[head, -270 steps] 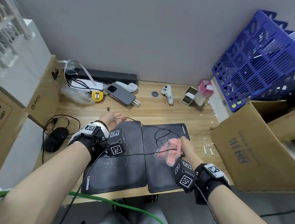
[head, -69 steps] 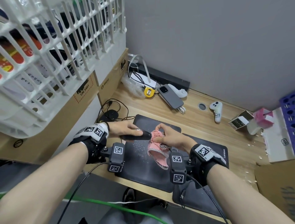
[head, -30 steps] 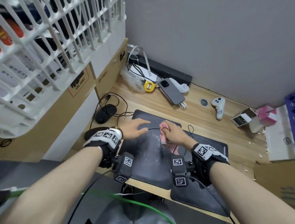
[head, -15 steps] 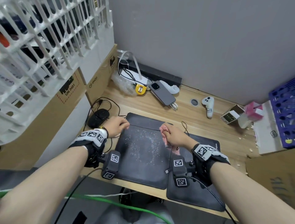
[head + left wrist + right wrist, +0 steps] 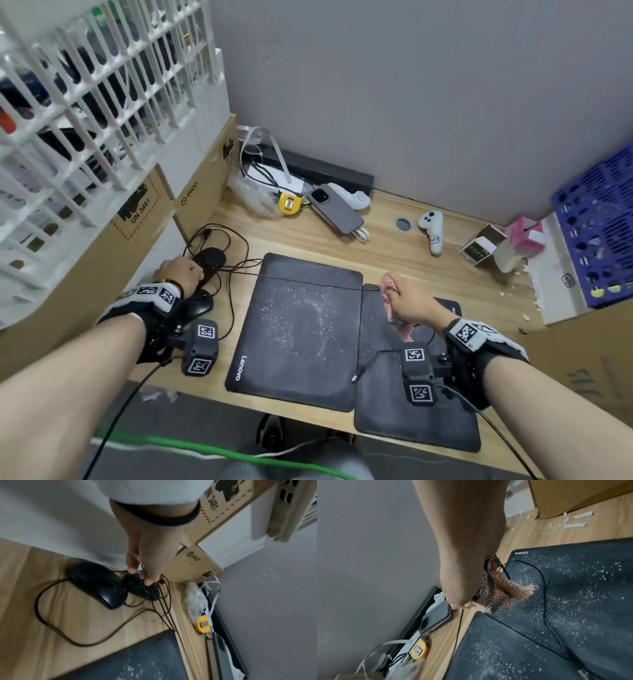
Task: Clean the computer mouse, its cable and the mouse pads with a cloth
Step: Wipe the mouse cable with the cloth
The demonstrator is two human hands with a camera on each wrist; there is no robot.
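Two black mouse pads, left (image 5: 301, 329) and right (image 5: 414, 404), lie side by side, both dusted with white specks. My left hand (image 5: 180, 270) is at the desk's left edge over two black mice (image 5: 97, 582) (image 5: 137, 586) and pinches thin black cable strands (image 5: 164, 608). One cable (image 5: 308, 281) runs taut across the top of the left pad to my right hand (image 5: 397, 296). That hand grips a pink cloth (image 5: 501, 588) with a checked edge, folded round the cable (image 5: 542, 588). The cable's plug end (image 5: 354, 378) lies between the pads.
Cardboard boxes (image 5: 202, 202) and a white basket wall off the left. At the back lie a phone (image 5: 337, 210), a yellow tape measure (image 5: 288, 204) and a white controller (image 5: 432, 233). White crumbs (image 5: 575, 525), a blue crate (image 5: 599, 222) and a big carton (image 5: 582, 359) stand right.
My left hand has left the pad's corner and gone left to the mice, taking cable strands. My right hand with the cloth has slid right along the cable, which is now taut.
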